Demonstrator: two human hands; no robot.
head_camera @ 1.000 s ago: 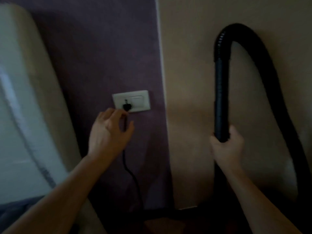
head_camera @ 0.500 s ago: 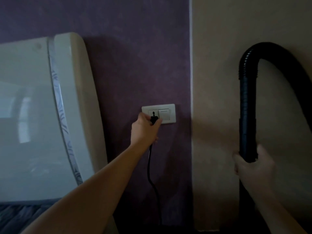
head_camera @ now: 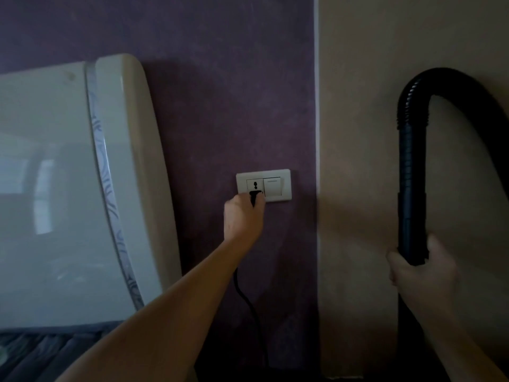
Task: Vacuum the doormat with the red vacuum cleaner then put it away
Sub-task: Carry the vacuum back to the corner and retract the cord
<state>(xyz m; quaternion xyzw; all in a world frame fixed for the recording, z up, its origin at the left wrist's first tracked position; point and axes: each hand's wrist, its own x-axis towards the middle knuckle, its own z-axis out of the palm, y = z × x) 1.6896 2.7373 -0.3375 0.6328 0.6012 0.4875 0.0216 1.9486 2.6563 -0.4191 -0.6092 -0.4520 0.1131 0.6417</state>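
Left hand (head_camera: 242, 216) pinches small black plug (head_camera: 254, 198) at white wall socket plate (head_camera: 264, 186), cord hanging toward 6 o'clock. Right hand (head_camera: 421, 274) clenched round black ribbed vacuum hose (head_camera: 411, 188) at 3 o'clock. Hose looks light, flexible; the stiff cuff is the part to hold. Red body unseen.

Dim room: purple wall (head_camera: 220, 78) meets beige wall (head_camera: 371, 78) at a corner; a glossy cream headboard (head_camera: 55, 188) stands left.

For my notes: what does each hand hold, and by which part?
Left hand pinches the black plug at the white wall socket; right hand grips the black vacuum hose's rigid end.
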